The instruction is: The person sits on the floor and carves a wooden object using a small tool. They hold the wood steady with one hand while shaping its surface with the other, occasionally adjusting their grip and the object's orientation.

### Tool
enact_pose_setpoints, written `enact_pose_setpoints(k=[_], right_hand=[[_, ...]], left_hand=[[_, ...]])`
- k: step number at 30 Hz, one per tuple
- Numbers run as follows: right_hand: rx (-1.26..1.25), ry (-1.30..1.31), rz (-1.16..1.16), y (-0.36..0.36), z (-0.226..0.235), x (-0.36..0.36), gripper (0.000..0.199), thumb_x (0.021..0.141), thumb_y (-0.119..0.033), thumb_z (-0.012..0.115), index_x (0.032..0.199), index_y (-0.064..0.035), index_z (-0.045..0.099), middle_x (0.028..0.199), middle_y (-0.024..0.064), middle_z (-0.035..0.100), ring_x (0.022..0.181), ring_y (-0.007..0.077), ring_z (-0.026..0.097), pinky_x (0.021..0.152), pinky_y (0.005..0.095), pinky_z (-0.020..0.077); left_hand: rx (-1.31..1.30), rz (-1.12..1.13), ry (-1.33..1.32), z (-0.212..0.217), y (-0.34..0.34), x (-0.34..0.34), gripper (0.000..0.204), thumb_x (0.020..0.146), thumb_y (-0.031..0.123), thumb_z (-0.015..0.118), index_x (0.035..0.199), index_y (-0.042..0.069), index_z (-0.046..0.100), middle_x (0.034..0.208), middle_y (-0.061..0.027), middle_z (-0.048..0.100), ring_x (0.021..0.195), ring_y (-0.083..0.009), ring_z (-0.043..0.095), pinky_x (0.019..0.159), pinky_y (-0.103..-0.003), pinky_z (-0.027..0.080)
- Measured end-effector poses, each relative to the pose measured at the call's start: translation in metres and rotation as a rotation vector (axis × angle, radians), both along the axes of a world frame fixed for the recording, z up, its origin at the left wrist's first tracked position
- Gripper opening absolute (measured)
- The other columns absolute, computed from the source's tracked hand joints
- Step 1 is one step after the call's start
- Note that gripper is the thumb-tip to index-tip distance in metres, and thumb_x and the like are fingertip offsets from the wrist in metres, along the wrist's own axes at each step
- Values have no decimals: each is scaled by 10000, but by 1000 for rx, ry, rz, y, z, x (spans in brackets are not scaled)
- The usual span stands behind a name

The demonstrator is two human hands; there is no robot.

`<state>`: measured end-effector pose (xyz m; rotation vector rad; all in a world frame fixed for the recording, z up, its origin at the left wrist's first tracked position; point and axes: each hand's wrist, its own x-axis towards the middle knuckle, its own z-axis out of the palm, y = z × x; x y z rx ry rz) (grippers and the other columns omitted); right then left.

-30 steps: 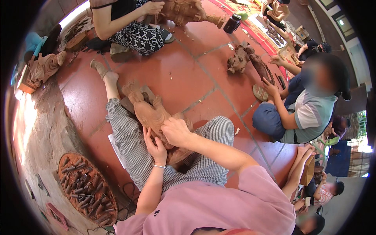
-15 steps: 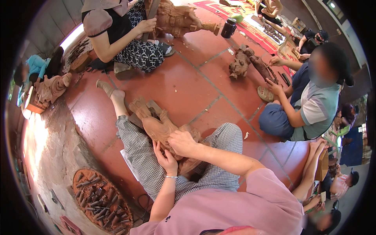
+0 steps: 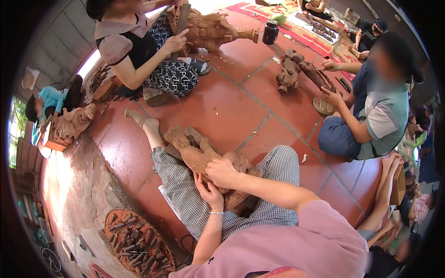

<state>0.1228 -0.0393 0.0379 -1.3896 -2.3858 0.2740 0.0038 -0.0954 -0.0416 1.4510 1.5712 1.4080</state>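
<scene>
Head view: the carving [image 3: 199, 155] lies across the lap, long axis running up-left away from the body; right hand [image 3: 222, 172] grips its near end; left hand [image 3: 209, 193] presses just below, hands touching.

Brown wood carving [image 3: 199, 155], grey-checked trousers [image 3: 185, 194], prob. pink shirt [image 3: 296, 245].

We have one head view, looking steeply down and close over our lap onto the tiled floor [image 3: 232, 106].
</scene>
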Motion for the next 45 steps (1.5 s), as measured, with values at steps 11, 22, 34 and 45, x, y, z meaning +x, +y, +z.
enact_pose_setpoints(k=[11, 22, 34, 45], right_hand=[[50, -8, 43, -2, -2, 10, 155, 678, -189, 714, 773, -69, 693, 866, 68, 667, 862, 239, 657, 689, 363, 546], [-183, -90, 1, -4, 8, 12, 169, 748, -249, 723, 752, -84, 684, 839, 82, 671, 817, 254, 694, 665, 383, 555], [-4, -22, 11, -13, 8, 10, 155, 680, -183, 715, 758, -57, 671, 919, 73, 584, 906, 247, 613, 697, 360, 550], [3, 40, 24, -12, 4, 13, 147, 681, -161, 728, 749, -44, 670, 886, 89, 594, 898, 257, 620, 722, 356, 548]], left_hand=[[16, 0, -7, 1, -2, 1, 449, 962, 129, 488, 1362, -74, 499, 1540, -256, 398, 1394, -397, 425, 1149, -441, 342], [6, -1, 6, 1, -4, -3, 459, 981, 177, 500, 1371, -65, 497, 1546, -254, 389, 1413, -399, 402, 1156, -447, 335], [4, -5, -31, -2, -4, 0, 452, 972, 157, 502, 1360, -75, 497, 1543, -255, 391, 1404, -396, 412, 1157, -449, 333], [19, -21, -28, -3, -3, 0, 459, 993, 170, 488, 1376, -82, 467, 1537, -260, 393, 1410, -388, 403, 1171, -454, 307]])
